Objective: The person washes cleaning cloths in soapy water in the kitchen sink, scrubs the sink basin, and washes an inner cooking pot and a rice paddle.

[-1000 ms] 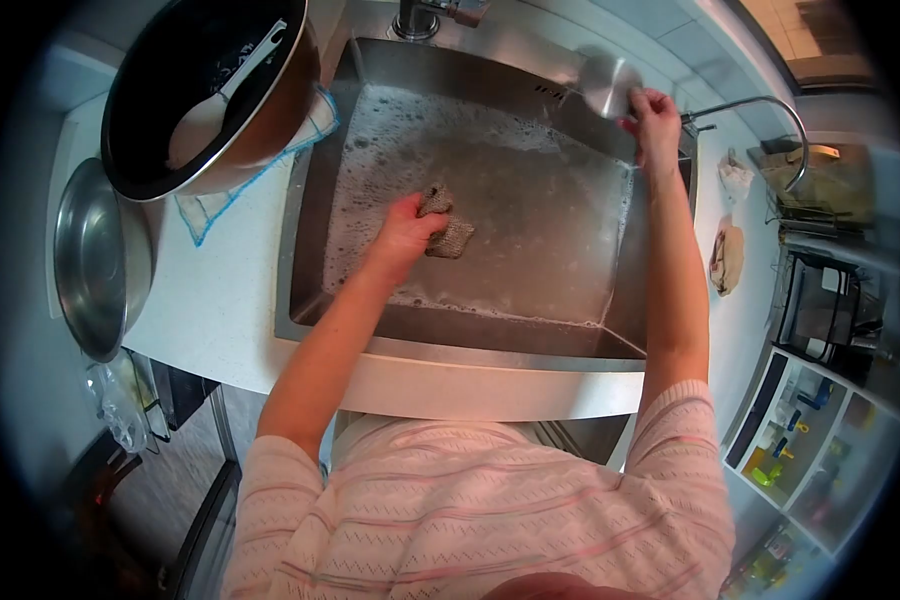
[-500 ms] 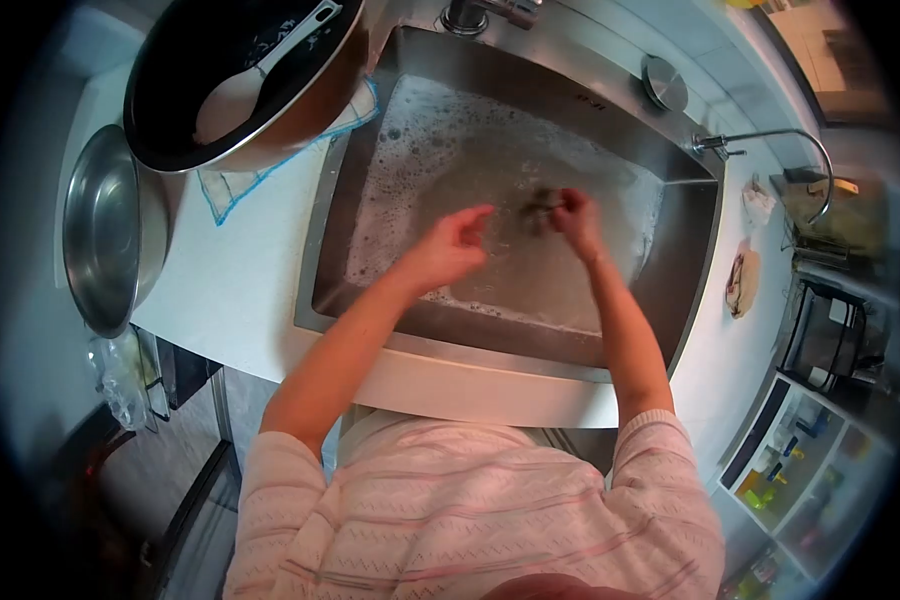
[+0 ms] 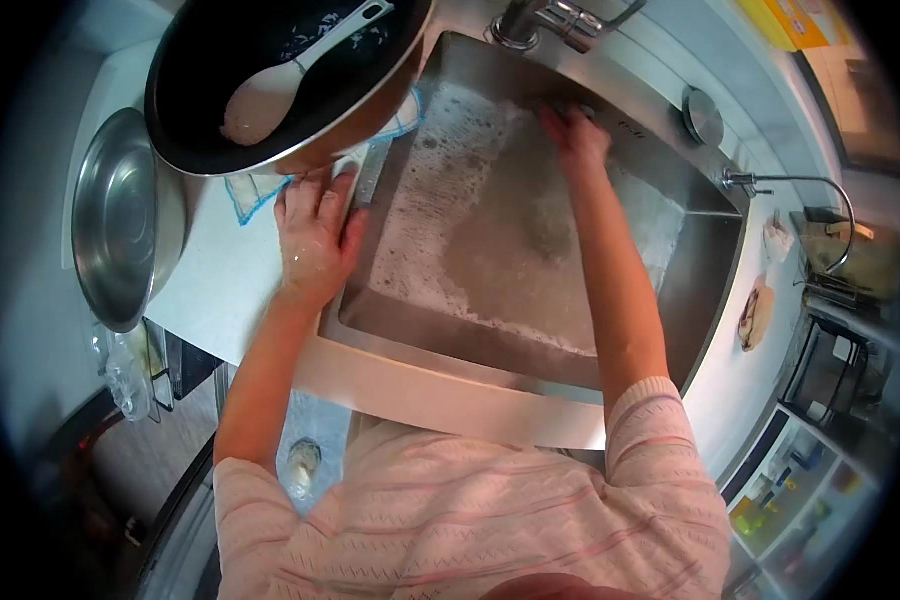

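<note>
Soapy, cloudy water [image 3: 510,230] fills the steel sink [image 3: 430,345], with foam along the left side. My right hand [image 3: 578,140] reaches to the sink's back wall, fingers bent together; what they hold is too blurred to make out. My left hand [image 3: 315,235] rests on the counter by the sink's left rim, fingers apart and holding nothing. Its fingertips are next to a blue-edged cloth [image 3: 255,195] under a large pan [image 3: 350,135], dark inside and brown outside. In the pan lies a pale rice paddle [image 3: 265,100], with white bits beside it.
A steel bowl [image 3: 120,225] leans at the counter's left. Behind the sink stands a faucet [image 3: 560,25]; a thin curved tap [image 3: 830,195] rises on the right. A round metal lid [image 3: 703,115] is near the back right corner.
My left hand has gone from over the water to the counter on the left. My right hand has moved from mid-sink, where it held a small dark thing, to the back wall. The view has shifted.
</note>
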Motion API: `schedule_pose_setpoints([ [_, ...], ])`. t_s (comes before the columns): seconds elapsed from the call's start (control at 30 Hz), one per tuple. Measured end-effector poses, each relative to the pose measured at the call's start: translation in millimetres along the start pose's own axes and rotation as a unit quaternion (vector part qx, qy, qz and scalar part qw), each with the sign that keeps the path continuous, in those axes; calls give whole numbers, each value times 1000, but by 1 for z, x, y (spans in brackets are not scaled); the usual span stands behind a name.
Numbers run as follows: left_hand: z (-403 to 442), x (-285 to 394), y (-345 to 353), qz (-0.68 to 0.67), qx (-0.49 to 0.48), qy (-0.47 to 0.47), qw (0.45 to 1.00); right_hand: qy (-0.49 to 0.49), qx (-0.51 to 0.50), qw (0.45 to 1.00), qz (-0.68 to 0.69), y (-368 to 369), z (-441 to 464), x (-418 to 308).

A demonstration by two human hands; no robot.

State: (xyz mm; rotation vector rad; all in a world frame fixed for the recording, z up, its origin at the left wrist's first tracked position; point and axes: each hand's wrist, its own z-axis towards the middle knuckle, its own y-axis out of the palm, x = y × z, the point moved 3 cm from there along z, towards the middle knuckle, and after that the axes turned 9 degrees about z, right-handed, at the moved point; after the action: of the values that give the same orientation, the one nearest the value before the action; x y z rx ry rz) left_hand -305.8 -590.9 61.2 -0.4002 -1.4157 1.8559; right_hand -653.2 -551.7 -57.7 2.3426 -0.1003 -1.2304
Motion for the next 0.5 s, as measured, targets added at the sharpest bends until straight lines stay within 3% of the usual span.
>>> schedule_pose_setpoints([
  [0.13,0,-7,6,16,-22,8,1000,-3,-116,990,-86,79,-31,48],
  [0.23,2,-6,6,14,-21,0,1000,-148,-193,896,-371,117,-15,102],
  [0.33,2,-6,6,13,-30,-6,999,-108,-188,909,-356,107,-13,122],
  [0.4,2,-6,5,11,-32,-12,999,-120,-270,882,-366,89,-30,142],
  [0.47,3,-6,4,3,-33,-12,999,-15,-379,790,-482,47,-78,158],
  [0.5,4,-6,4,6,-29,-10,1000,-24,-401,765,-504,34,-112,156],
])
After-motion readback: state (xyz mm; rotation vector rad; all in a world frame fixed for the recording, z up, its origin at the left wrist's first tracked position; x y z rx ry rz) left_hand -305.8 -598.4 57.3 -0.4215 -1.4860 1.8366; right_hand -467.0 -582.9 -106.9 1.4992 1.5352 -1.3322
